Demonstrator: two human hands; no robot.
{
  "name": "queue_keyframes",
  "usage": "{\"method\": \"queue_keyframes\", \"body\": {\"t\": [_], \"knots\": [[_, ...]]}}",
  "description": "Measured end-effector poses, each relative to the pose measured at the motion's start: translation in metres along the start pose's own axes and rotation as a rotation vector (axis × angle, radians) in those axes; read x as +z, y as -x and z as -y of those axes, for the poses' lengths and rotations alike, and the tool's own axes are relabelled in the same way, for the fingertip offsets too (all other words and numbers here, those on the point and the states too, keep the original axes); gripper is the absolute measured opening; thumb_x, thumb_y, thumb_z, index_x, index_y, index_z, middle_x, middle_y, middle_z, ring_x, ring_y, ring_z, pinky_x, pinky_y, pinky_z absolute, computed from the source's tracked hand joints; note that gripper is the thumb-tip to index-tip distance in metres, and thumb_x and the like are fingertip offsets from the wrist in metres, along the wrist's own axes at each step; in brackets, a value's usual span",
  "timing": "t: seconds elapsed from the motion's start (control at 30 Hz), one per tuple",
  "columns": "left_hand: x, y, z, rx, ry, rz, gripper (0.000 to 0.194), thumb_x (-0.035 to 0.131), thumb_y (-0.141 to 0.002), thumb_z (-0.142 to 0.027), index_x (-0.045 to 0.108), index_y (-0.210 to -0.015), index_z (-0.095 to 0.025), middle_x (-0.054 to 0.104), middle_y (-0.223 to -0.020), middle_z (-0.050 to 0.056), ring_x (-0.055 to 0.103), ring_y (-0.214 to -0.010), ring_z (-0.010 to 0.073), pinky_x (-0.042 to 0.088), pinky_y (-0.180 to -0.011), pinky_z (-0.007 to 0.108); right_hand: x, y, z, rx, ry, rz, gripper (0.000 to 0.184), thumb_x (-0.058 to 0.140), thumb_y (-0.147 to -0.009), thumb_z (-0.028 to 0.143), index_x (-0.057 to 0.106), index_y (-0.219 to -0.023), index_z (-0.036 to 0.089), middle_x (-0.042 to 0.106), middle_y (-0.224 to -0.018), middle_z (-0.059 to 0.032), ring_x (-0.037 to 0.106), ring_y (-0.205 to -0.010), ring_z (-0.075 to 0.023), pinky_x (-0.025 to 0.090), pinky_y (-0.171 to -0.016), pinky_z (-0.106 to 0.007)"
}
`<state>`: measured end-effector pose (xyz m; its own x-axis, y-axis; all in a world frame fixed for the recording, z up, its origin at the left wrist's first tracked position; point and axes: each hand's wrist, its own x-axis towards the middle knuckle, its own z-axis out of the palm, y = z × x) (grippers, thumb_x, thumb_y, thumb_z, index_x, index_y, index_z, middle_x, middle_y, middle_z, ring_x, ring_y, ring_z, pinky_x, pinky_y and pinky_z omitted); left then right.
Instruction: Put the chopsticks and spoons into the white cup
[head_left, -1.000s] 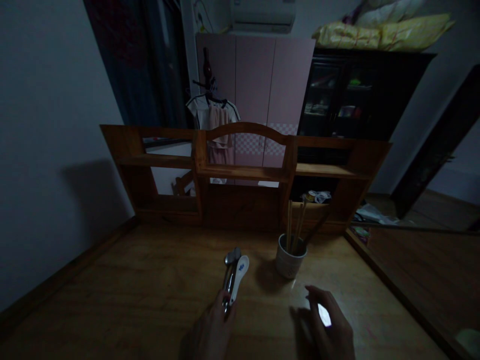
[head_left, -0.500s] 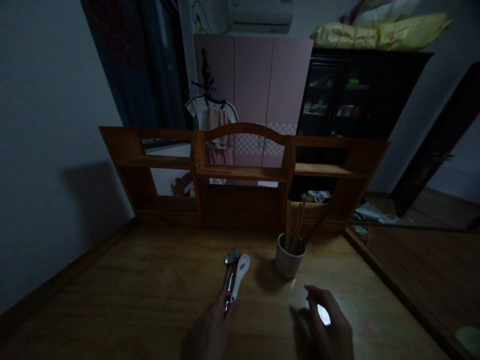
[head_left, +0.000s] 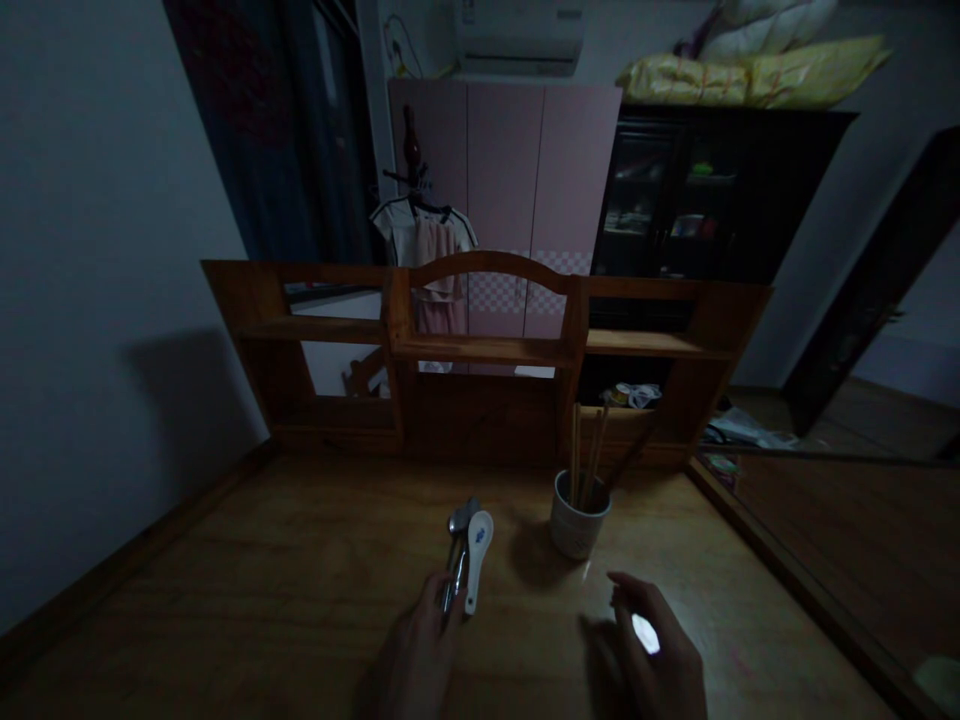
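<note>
My left hand is closed around the handles of metal spoons, their bowls pointing away from me over the table. Beside them on the right is a white ceramic spoon with a blue mark in its bowl. Its handle end shows next to my left thumb; whether the thumb touches it I cannot tell. My right hand is curled low over the table, thumb and finger tips close together with nothing visible between them. A bright patch shows through the loop of its fingers. Nearest to it is a pale cup with several chopsticks standing in it.
The wooden tabletop backs onto a low wooden shelf unit. A white cord lies in its right compartment. A wall borders the left, and a raised edge runs along the right. The room is dim.
The white spoon has shifted slightly left and its handle end now shows clear below. My left fingers have moved a little along the metal handles. My right hand has barely moved.
</note>
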<state>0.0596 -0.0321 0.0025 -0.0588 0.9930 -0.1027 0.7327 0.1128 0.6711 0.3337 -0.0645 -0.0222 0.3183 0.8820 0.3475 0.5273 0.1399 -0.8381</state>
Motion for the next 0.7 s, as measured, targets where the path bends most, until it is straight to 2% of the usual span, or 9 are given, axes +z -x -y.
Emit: {"method": "queue_keyframes", "body": {"t": [0.07,0.2,0.3,0.4,0.6,0.7], "knots": [[-0.001,-0.003,-0.001,-0.013,0.004,0.022,0.024,0.037,-0.097,-0.032,0.053,-0.114,-0.028,0.073,-0.096,0.002,0.069,-0.082,0.0161,0.043,-0.065,0.02,-0.001,0.0,0.0,-0.002,0.005,0.022,0.03,0.052,-0.091,0.039,0.055,-0.115,0.023,0.062,-0.106,-0.0079,0.062,-0.095,-0.0218,0.056,-0.073,-0.026],[-0.004,-0.008,-0.001,-0.028,-0.041,0.03,0.028,0.032,-0.097,-0.024,0.051,-0.118,-0.026,0.073,-0.098,0.004,0.069,-0.083,0.0153,0.042,-0.064,0.019,-0.001,-0.001,0.004,0.001,-0.001,0.023,0.029,0.051,-0.091,0.04,0.056,-0.115,0.023,0.062,-0.106,-0.008,0.063,-0.094,-0.0216,0.056,-0.071,-0.025],[-0.009,-0.008,-0.002,-0.064,-0.097,0.047,0.025,0.036,-0.096,-0.026,0.052,-0.115,-0.025,0.073,-0.096,0.005,0.069,-0.081,0.0169,0.041,-0.062,0.02,-0.001,-0.002,0.006,-0.014,0.01,0.007,0.03,0.054,-0.089,0.04,0.057,-0.113,0.022,0.064,-0.104,-0.0078,0.064,-0.093,-0.0218,0.057,-0.072,-0.026],[-0.01,-0.009,0.0,-0.043,-0.086,0.047,0.02,0.041,-0.095,-0.031,0.053,-0.109,-0.025,0.073,-0.094,0.005,0.069,-0.082,0.0184,0.041,-0.062,0.021,-0.002,-0.002,0.005,-0.026,0.04,0.007,0.03,0.054,-0.088,0.04,0.057,-0.113,0.022,0.065,-0.104,-0.0076,0.065,-0.093,-0.0222,0.056,-0.073,-0.026],[0.003,-0.013,0.01,-0.081,-0.157,0.0,0.018,0.043,-0.093,-0.037,0.053,-0.105,-0.027,0.072,-0.09,0.004,0.068,-0.081,0.0229,0.038,-0.06,0.027,-0.003,-0.002,0.007,-0.034,0.066,0.022,0.026,0.05,-0.091,0.038,0.057,-0.112,0.023,0.065,-0.106,-0.007,0.066,-0.094,-0.0208,0.056,-0.072,-0.025],[0.002,-0.011,0.007,-0.096,-0.168,-0.001,0.018,0.043,-0.092,-0.039,0.052,-0.104,-0.028,0.071,-0.088,0.004,0.068,-0.08,0.0234,0.038,-0.06,0.027,-0.003,-0.003,0.009,-0.048,0.082,0.012,0.026,0.05,-0.091,0.038,0.058,-0.11,0.023,0.066,-0.106,-0.0067,0.066,-0.092,-0.0208,0.056,-0.071,-0.024]]}}
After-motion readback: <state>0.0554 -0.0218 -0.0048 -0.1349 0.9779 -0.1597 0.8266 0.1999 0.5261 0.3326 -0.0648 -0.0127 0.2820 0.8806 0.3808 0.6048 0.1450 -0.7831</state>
